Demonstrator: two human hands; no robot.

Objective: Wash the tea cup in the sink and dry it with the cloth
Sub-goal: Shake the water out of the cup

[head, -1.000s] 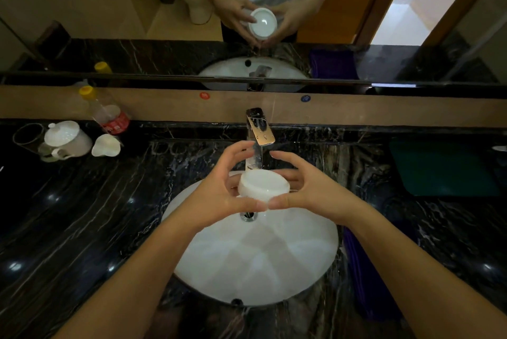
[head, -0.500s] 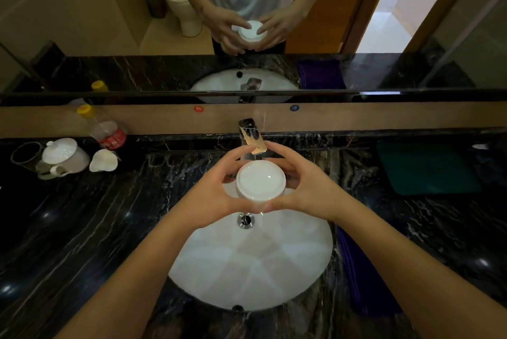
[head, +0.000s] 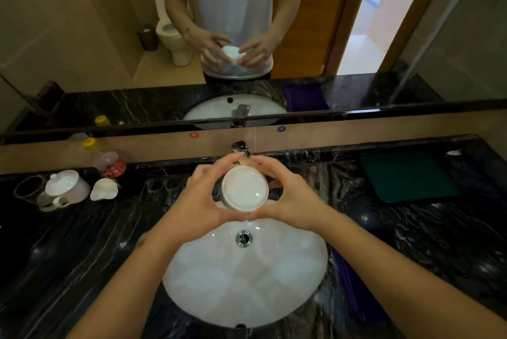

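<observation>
Purple cloth [head: 354, 292] waits at counter's near right edge. Above sink [head: 208, 289], both hands – left hand [head: 201, 201], right hand [head: 289, 199] – clasp tea cup [head: 244, 192], now tipped mouth-up from inverted, dripping – rinse looks finished, drying next.

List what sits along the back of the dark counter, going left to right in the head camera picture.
Clear glass → lidded white teapot → small white dish, with a yellow-capped bottle behind it → left hand → tea cup → right hand → green mat.
</observation>
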